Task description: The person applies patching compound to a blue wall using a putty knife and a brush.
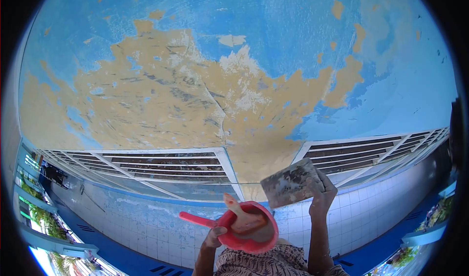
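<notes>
My left hand (pixel 215 236) grips the rim of a red dipper (pixel 270 237) with a handle sticking out to the left. Inside the dipper are a greyish paste and a pale scraper or spatula (pixel 239 215), its handle end pointing up over the rim. My right hand (pixel 322 194) is raised to the right of the dipper, its fingers closed on the right side of a grey, smeared rectangular trowel (pixel 289 183). The trowel is tilted in front of the wall (pixel 195 105), where blue paint has peeled to tan patches with a crack and white spots.
Two louvred windows with white frames (pixel 166 166) (pixel 361 154) sit low in the wall, either side of a tan pillar (pixel 254 171). White tiles (pixel 146 232) and a blue floor strip (pixel 115 249) lie below. Railings and plants (pixel 46 222) show at both sides.
</notes>
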Available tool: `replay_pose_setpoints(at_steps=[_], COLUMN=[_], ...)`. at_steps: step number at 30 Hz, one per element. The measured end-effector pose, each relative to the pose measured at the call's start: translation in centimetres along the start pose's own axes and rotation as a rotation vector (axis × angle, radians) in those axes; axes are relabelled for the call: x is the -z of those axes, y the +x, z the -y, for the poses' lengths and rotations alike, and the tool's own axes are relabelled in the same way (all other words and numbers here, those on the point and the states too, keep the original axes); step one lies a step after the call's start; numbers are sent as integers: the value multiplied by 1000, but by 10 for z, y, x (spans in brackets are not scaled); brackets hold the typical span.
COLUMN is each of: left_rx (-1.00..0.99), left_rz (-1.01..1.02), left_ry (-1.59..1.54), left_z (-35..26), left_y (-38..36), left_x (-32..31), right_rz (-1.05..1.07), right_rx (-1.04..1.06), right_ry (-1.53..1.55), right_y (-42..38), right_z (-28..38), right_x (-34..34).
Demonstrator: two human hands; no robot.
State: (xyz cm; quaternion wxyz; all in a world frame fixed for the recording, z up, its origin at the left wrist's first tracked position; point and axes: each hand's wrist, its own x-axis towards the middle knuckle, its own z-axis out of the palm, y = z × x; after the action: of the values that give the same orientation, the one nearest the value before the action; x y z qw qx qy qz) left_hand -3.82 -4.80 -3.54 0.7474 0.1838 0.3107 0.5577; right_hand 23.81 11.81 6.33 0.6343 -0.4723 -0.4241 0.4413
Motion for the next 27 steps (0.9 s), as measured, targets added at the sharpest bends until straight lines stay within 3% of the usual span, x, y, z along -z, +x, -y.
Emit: replay_pose_setpoints(at_steps=[2, 6, 10, 14, 16, 18, 19, 21, 24, 25, 26, 27], left_rx=[35, 137, 143, 130, 159, 164, 173, 169, 159, 150, 150, 153], left_rz=[25, 105, 115, 118, 111, 119, 124, 115, 114, 123, 124, 129], left_ry=[-8, 24, 33, -7, 30, -15, -61, -8, 72, 105, 105, 125], left_z=[3, 11, 8, 7, 10, 12, 13, 15, 14, 13, 14, 15], left_y=[5, 12, 11, 6, 0, -3, -4, -8, -12, -14, -15, -15], left_x=[-9, -10, -21, -23, -18, -17, -16, -12, -13, -13, -11, -7], right_rz=[43, 39, 203, 312, 350, 605, 610, 696, 729, 668, 669, 754], right_rx=[-76, -383, -646, -790, -769, -675, -671, -635, -530, -400, -400, -290], right_ry=[-45, 394, 706, 764, 742, 644, 645, 242, 8, 109, 109, 39], right_y=[-1, -18, -49, -58, -54, -46, -43, -30, -1, 0, 6, 14], right_z=[-12, -48, -74, -70, -102, -135, -130, -108, -99, -84, -69, -55], right_x=[14, 16, -2, -14, -1, 15, 13, 5, 1, -17, -30, -41])
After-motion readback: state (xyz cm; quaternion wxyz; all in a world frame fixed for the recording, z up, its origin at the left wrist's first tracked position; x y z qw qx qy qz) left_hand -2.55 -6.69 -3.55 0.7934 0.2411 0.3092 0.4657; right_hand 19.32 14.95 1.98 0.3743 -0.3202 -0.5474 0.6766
